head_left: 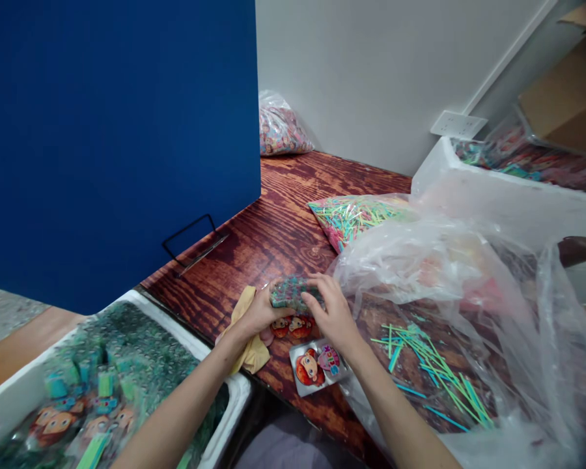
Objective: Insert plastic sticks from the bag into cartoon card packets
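Note:
A stack of small clear packets with a teal-green pattern is held between my two hands above the table. My left hand grips its left side, the thumb along the bottom edge. My right hand closes on its right side with bent fingers. Just below lie cartoon-face pieces, partly covered by my hands. A square card with a red-haired cartoon face rests near the table's front edge. Beside my left wrist is a crumpled yellow cloth.
To the left stands a white foam box of green packets. A plastic bag and loose green and blue sticks lie on the right. Behind are a bag of coloured sticks and another foam box. A blue panel rises at left.

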